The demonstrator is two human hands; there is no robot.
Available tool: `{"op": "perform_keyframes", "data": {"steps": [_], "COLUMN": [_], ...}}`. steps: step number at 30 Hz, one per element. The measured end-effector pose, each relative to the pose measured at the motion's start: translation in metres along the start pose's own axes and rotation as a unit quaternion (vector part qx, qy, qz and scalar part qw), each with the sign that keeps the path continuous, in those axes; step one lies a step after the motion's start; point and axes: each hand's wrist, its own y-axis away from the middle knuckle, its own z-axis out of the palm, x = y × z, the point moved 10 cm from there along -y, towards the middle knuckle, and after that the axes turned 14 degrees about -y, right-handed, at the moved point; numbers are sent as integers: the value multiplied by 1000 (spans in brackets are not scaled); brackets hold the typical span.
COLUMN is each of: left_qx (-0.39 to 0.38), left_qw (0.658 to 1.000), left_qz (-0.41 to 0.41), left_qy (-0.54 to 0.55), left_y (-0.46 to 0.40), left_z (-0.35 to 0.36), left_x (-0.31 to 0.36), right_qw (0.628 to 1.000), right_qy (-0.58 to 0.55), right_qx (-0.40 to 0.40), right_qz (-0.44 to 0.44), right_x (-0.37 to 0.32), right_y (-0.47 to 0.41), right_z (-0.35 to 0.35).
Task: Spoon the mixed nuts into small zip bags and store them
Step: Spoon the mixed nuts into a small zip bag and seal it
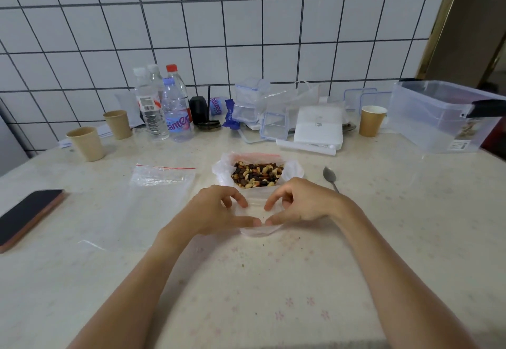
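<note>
1. The single head-worn camera looked forward and down from above the pale marbled table (273,280), close over it.
2. The white tiled wall (246,25) lay at 12 o'clock.

Dark phone (27,216) well left of the hands, paper cups (87,143) and water bottles (175,107) beyond them, clear storage box (438,118) far right

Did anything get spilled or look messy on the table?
Yes, a little. Small dark crumbs lie scattered on the pale table, just in front of the small clear zip bag that both hands pinch. The mixed nuts sit inside their open bag.
</note>
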Motion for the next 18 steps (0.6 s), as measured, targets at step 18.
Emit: {"op": "perform_keyframes", "data": {"steps": [18], "left_qx": [254], "left_qw": [949], "left_qz": [-41], "left_qy": [181], "left_y": [-13], "left_z": [-55], "left_x": [-16], "right_qw": [902], "right_qy": [104], "right_qx": [365], "right_qz": [208], "right_x": [89], "right_y": [33], "right_z": [-108]}}
